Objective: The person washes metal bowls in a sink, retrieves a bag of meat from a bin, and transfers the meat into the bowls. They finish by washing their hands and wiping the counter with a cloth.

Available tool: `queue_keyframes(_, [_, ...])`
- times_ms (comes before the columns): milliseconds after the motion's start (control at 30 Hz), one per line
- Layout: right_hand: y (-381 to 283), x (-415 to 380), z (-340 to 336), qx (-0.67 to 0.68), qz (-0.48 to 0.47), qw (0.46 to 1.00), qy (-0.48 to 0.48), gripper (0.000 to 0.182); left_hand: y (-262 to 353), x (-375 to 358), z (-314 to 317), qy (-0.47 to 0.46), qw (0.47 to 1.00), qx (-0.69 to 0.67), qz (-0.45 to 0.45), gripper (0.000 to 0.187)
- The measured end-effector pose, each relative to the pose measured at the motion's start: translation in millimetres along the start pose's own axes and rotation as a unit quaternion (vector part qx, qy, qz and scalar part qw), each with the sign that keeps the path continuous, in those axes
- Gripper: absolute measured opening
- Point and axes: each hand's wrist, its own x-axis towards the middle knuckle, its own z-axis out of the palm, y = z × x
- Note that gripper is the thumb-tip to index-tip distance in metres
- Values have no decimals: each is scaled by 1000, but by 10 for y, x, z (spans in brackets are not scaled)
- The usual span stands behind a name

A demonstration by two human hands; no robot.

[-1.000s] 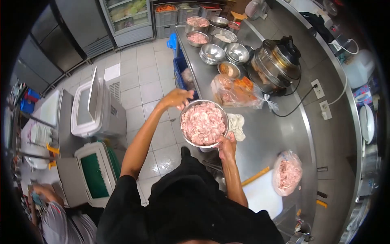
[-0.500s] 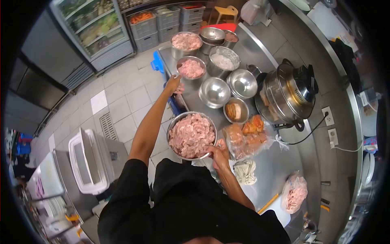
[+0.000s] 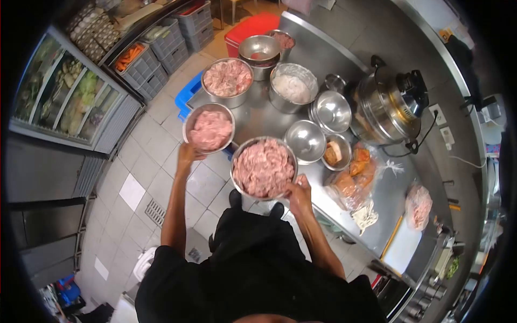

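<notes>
My left hand (image 3: 188,155) grips the near rim of a smaller steel bowl of pink meat (image 3: 211,129), held off the left edge of the steel table (image 3: 250,116). A larger steel bowl heaped with minced meat (image 3: 265,168) is in my right hand (image 3: 299,192), whose fingers close on its right rim. The two bowls are side by side over the floor, with a small gap between them. Behind them on the table stand a pot of meat (image 3: 228,79) and a pot with pale contents (image 3: 293,86).
Empty steel bowls (image 3: 305,141), a small bowl of cooked food (image 3: 335,154), bagged meat (image 3: 353,180) and a large steel cooker (image 3: 385,102) stand on the right. A glass-door fridge (image 3: 64,97) and grey crates (image 3: 141,70) line the left. A red box (image 3: 250,29) is behind.
The view has turned and shifted. The smaller bowl, earlier on the table by my left hand, is now gripped and off the table edge. My right hand still holds the larger bowl.
</notes>
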Motion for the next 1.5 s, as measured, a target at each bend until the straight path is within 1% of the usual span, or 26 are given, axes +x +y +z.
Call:
queue_keyframes(133, [100,400,329,22,0,1000,12,26,825,-176,-476,53,991,89,-86,46])
queue_keyframes(200, [258,705,443,53,-8,998,15,26,1061,-205,-510,37,993,90,-71,44])
queue_keyframes(300, [387,948,654,98,-36,994,27,26,1270,-166,-289,11,994,106,-31,41])
queue_keyframes(467, [421,1151,848,98,-121,987,38,25,1497,163,549,-56,993,82,-57,37])
queue_keyframes(533, [368,1050,689,122,-106,985,-64,33,1336,399,701,-110,990,67,-56,35])
queue_keyframes(600, [284,883,347,73,-118,976,-165,45,795,992,804,-254,951,154,87,34])
queue_keyframes(633, [201,781,137,95,-149,969,-175,45,873,897,1089,-221,966,111,69,31])
queue_keyframes(667, [79,654,-107,111,-181,959,-186,46,769,991,1194,-238,956,146,94,27])
queue_keyframes(733, [-272,479,-782,72,-191,976,-80,45,453,1364,1119,-219,962,160,32,33])
queue_keyframes(800, [-469,414,-1701,-108,-422,900,28,45,283,1580,949,-186,966,175,-24,46])
queue_keyframes(833, [-711,283,-2189,-137,-431,883,122,41,98,1667,770,-200,967,156,29,49])
queue_keyframes(867, [-959,142,-2667,-165,-427,862,220,37,171,1697,738,-247,943,218,47,49])
queue_keyframes(900, [-1201,1,-3146,-187,-410,837,312,33,250,1522,642,-235,944,224,62,49])
queue_keyframes(933, [-1395,-32,-3723,-291,-461,726,419,39,371,1306,674,-220,945,229,74,49])
queue_keyframes(967, [-1668,-210,-4180,-416,-383,636,525,54,692,1039,948,-76,970,229,-33,51])
queue_keyframes(1000, [-1859,-264,-4656,-497,-337,543,587,61,939,807,1228,72,963,221,-138,52])
queue_keyframes(1033, [-1995,-307,-5085,-568,-282,439,636,68,873,687,1290,95,962,235,-96,52])
queue_keyframes(1067, [-2005,-341,-5458,-564,-283,443,637,68,757,505,1162,120,959,250,-56,52])
queue_keyframes(1100, [-2143,-288,-5895,-626,-273,384,621,59,235,462,919,149,943,296,36,52])
queue_keyframes(1167, [-2174,-220,-6594,-676,-251,339,605,51,8,100,1209,199,901,380,69,50])
queue_keyframes(1233, [-2362,-142,-7245,-721,-187,500,441,31,-143,-675,1863,211,889,404,-31,48])
queue_keyframes(1333, [-3011,-6,-7739,-700,-270,517,412,18,-559,-1192,1970,212,880,418,-81,46])
queue_keyframes(1400, [-3579,-85,-7715,-708,-308,474,423,18,-737,-1419,1919,209,868,441,-88,44])
queue_keyframes(1433, [-3694,-27,-7755,-707,-308,479,418,18,-789,-1508,1892,198,854,470,-98,42])
queue_keyframes(1467, [-3792,61,-7819,-708,-410,376,436,14,-821,-1573,1898,187,841,496,-107,40])
queue_keyframes(1500, [-3820,167,-7877,-700,-461,324,439,12,-876,-1669,1900,182,838,505,-96,37])
